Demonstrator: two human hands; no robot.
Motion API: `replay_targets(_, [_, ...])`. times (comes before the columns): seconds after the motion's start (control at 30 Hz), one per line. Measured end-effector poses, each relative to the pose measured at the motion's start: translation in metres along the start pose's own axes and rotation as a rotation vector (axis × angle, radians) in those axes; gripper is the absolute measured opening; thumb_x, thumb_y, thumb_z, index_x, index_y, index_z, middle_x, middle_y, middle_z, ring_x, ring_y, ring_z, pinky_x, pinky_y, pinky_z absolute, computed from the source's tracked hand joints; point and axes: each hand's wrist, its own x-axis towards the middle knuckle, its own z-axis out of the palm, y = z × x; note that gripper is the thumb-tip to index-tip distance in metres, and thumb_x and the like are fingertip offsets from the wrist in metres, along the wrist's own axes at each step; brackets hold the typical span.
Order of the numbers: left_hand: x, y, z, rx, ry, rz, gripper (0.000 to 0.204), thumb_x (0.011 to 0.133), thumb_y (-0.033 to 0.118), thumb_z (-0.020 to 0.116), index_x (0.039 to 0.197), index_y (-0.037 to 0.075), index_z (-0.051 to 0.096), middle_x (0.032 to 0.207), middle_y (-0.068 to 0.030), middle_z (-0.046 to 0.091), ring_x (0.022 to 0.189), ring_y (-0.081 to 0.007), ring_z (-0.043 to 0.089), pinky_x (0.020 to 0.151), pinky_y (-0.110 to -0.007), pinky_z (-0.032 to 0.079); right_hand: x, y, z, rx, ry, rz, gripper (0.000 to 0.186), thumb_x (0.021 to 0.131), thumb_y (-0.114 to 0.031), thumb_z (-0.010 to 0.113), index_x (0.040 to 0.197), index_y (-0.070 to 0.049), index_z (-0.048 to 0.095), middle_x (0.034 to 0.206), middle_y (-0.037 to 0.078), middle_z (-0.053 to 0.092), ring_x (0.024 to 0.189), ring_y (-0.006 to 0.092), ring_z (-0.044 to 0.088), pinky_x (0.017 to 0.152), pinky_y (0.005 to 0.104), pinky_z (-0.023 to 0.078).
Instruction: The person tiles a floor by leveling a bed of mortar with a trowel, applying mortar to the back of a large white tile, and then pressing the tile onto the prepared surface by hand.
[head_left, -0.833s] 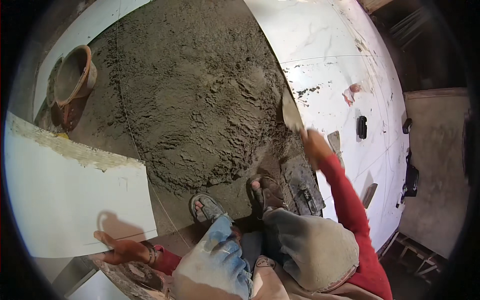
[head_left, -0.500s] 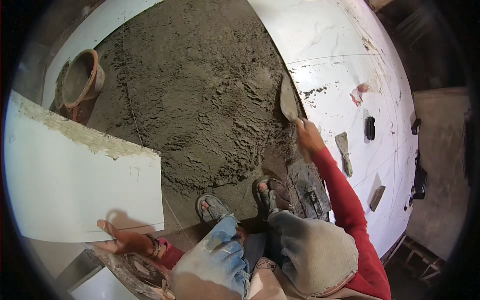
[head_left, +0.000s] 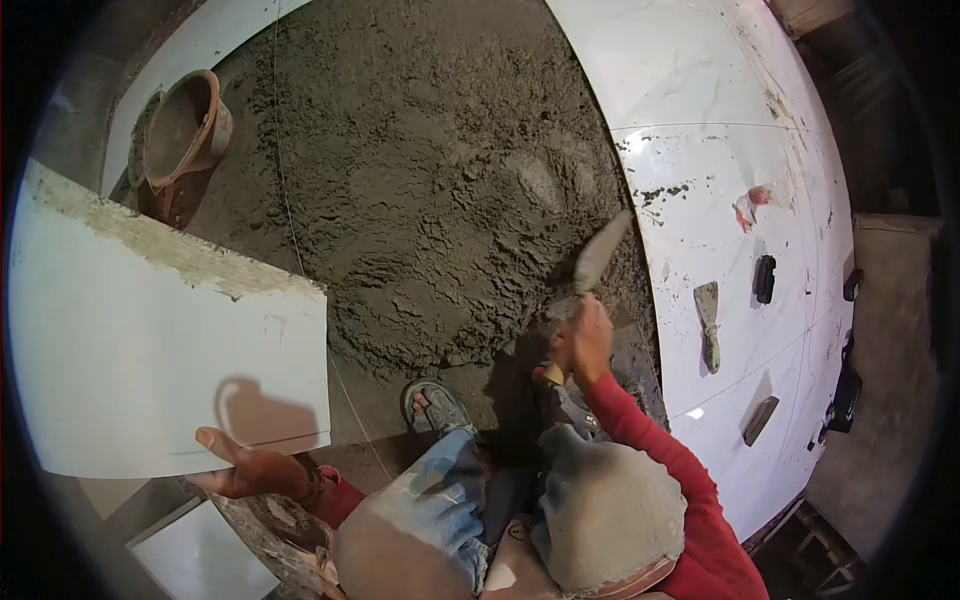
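In the head view, the right hand is closed around the handle of a trowel, with no gap to see in the grip. The handle sits low in the fist and the blade sticks out in front, perhaps so the flat metal can get at the grey mud. The blade is over the mud, its tip near the edge of the white floor; it is too blurry to tell if it touches. The left hand has hold of the near edge of a loose white tile. Its thumb lies on top and its fingers are partly hidden at the edge, which looks like a way to keep the tile steady, though how tightly it squeezes cannot be told. The tile is on the left, with crusty stuff along its far edge. A thin string runs across the mud, maybe as a straight line to follow. A round bucket stands tilted at the far left. On the white floor at the right lie a scraper and a black block, perhaps there to be within reach.
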Motion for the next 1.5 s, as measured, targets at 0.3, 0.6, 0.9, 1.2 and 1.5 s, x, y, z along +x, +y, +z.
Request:
replay_targets(0.3, [-0.001,-0.011,0.017,-0.262,0.102,-0.035,0.058,0.094,0.032,0.066,0.131,-0.009,0.050,0.120,-0.0223,0.061,0.100,-0.0279,0.063,0.085,-0.038,0.055,0.107,-0.034,0.084,-0.425,-0.048,-0.769,0.032,0.104,-0.029,0.041,0.090,-0.001,0.051,0.062,0.013,0.051,0.049,0.0244,0.056,0.046,0.0401,0.048])
replay_targets(0.6, [0.007,-0.034,0.004,-0.321,0.016,-0.068,0.047,0.095,0.024,0.068,0.125,-0.007,0.051,0.114,-0.0201,0.061,0.095,-0.0245,0.062,0.079,-0.038,0.055,0.121,-0.121,0.021,-1.626,-0.532,-0.921,0.022,0.104,-0.028,0.044,0.104,-0.009,0.055,0.064,0.014,0.059,0.045,0.0217,0.058,0.035,0.0407,0.045])
replay_targets(0.9, [0.009,-0.020,0.016,-0.135,0.085,0.007,0.052,0.098,0.029,0.063,0.130,-0.007,0.045,0.121,-0.0221,0.057,0.103,-0.0266,0.061,0.081,-0.038,0.057,0.222,-0.165,0.038,-1.599,-0.184,-1.095,0.030,0.101,-0.035,0.049,0.108,-0.006,0.049,0.067,0.019,0.064,0.051,0.0362,0.064,0.044,0.0467,0.051])
replay_targets(1.2, [0.005,-0.024,0.029,-0.292,-0.006,-0.013,0.058,0.096,0.034,0.066,0.126,-0.009,0.043,0.112,-0.0231,0.059,0.093,-0.0249,0.062,0.075,-0.031,0.053,0.207,-0.121,0.101,-1.312,-0.335,-0.863,0.043,0.100,-0.034,0.047,0.092,0.003,0.067,0.077,0.025,0.068,0.072,0.0389,0.069,0.068,0.0489,0.056])
replay_targets(1.5, [0.006,0.017,0.036,-0.274,-0.079,-0.039,0.059,0.096,0.035,0.063,0.129,-0.009,0.044,0.118,-0.0206,0.057,0.099,-0.0242,0.059,0.081,-0.034,0.051,0.075,-0.106,0.121,-1.305,-0.621,-0.781,0.029,0.096,-0.026,0.048,0.097,-0.003,0.066,0.083,0.024,0.069,0.078,0.0416,0.070,0.073,0.0484,0.057])
